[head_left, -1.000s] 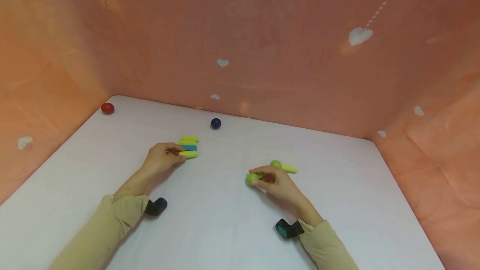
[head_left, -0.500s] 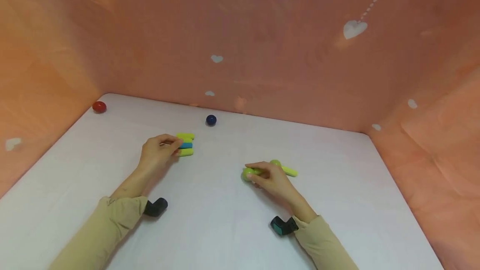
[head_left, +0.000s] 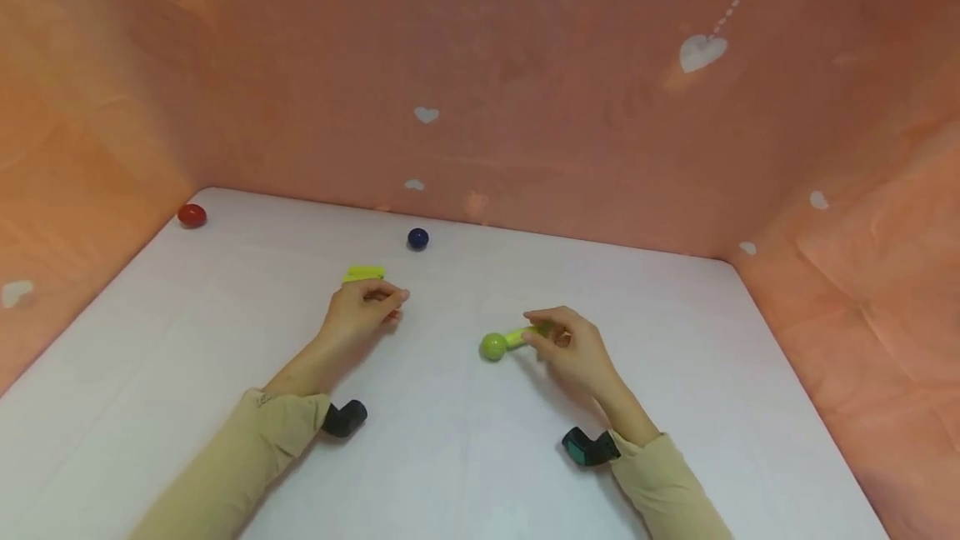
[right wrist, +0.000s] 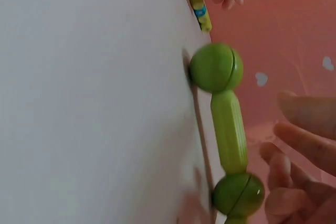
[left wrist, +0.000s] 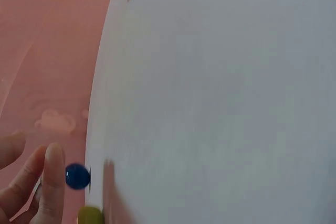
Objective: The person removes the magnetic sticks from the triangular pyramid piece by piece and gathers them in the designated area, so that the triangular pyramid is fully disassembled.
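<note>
My left hand (head_left: 362, 312) hovers over the white table with its fingers loosely bent and nothing between them. Behind it in the head view lie yellow-green rods (head_left: 366, 272); a blue rod (right wrist: 200, 11) among them shows only in the right wrist view. My right hand (head_left: 573, 348) is beside a chain of green balls and rods, its fingers apart from it in the right wrist view. One green ball (right wrist: 216, 68) is at the chain's end, joined by a ribbed green rod (right wrist: 229, 132) to a second green ball (right wrist: 239, 194). Past that ball, another rod is mostly cut off.
A dark blue ball (head_left: 417, 239) lies near the table's back edge. In the back left corner is a red ball (head_left: 192, 216). Orange fabric walls (head_left: 480, 65) with white hearts enclose the back and sides of the white table (head_left: 450, 440).
My left hand has left the rods and moved right. My right hand has let go of the end green ball and drawn back to the right along the chain.
</note>
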A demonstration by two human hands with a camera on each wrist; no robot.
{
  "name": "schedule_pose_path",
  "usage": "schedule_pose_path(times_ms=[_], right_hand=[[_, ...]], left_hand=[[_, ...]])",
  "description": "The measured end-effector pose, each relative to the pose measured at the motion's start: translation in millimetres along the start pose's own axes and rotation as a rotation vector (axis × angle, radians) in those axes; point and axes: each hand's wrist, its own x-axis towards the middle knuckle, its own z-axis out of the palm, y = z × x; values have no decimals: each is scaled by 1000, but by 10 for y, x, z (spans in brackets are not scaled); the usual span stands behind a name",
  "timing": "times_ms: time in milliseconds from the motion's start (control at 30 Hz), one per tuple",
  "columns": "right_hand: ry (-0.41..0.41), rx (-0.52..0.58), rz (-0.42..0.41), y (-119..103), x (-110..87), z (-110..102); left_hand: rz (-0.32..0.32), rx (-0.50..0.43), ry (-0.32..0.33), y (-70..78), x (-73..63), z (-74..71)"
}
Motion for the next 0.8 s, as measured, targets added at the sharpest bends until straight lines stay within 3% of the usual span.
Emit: schedule_pose_path(times_ms=[133, 400, 600, 800], right_hand=[[32, -14, -27, 69, -9, 16], [-32, -18, -128, 106, 78, 51], [-53, -11, -139, 108, 108, 85], [-66, -8, -93, 87, 130, 144]], left_hand=[[-14, 11, -68, -17, -27, 92], [-8, 56, -135, 37, -37, 271], [-21, 34, -150, 53, -24, 372], [-34, 33, -166, 45, -24, 449]])
